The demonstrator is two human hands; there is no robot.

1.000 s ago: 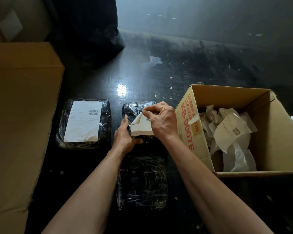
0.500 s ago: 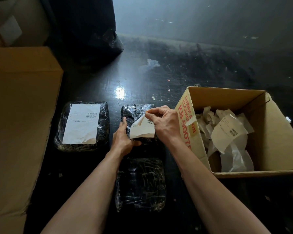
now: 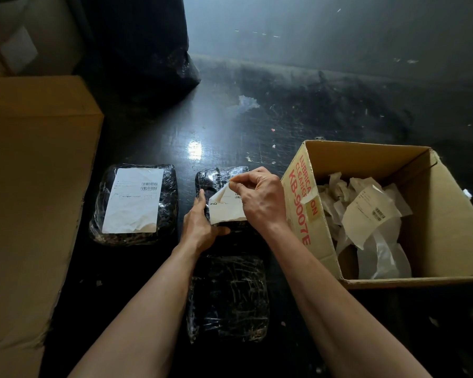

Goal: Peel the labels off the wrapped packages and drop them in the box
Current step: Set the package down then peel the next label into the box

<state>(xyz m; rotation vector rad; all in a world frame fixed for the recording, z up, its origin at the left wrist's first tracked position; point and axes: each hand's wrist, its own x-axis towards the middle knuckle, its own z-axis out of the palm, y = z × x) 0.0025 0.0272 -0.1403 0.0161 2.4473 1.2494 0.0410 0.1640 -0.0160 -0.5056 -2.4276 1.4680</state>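
While the left hand [image 3: 200,227] grips the parcel [image 3: 219,177] beside the box [image 3: 311,227], the right hand [image 3: 260,203], pinching the label [image 3: 224,211], should peel slowly.

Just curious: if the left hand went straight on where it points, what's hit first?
Past the black wrapped parcel it grips, the left hand meets bare dark floor, maybe later the black plastic bag; depth unclear.

In my view: two arms, bare from wrist to the frame's lower edge; left hand [image 3: 200,227], bare; right hand [image 3: 260,201], bare, with tendons and veins raised across its back
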